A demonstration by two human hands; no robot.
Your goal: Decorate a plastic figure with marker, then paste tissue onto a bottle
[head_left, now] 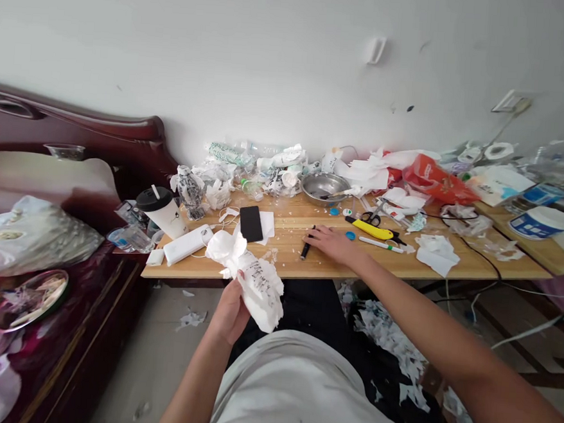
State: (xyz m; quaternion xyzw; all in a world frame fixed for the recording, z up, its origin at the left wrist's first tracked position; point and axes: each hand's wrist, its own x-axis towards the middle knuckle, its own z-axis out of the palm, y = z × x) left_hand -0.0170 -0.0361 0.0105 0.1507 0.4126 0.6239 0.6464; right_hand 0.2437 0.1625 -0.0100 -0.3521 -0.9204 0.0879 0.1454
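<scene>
In the head view, my left hand (234, 311) grips a white, bottle-shaped thing wrapped in crumpled paper (258, 287), raised in front of the table edge. Black pen marks run along its side, and its narrower end points up and left. Over the tabletop, my right hand (332, 244) has its fingers closed around the upper part of a black marker (305, 249), which slants on or just above the wood. Close to the right hand are blue bottle caps (350, 235), a yellow utility knife (373, 229) and a white-and-green pen (380, 245).
A metal bowl (325, 187), scissors (372, 218) and a red plastic bag (434, 178) lie toward the wall. A black phone-like slab (251, 223), white power bank (187, 243) and lidded cup (166, 213) occupy the left. Paper scraps (389, 335) litter the floor area below.
</scene>
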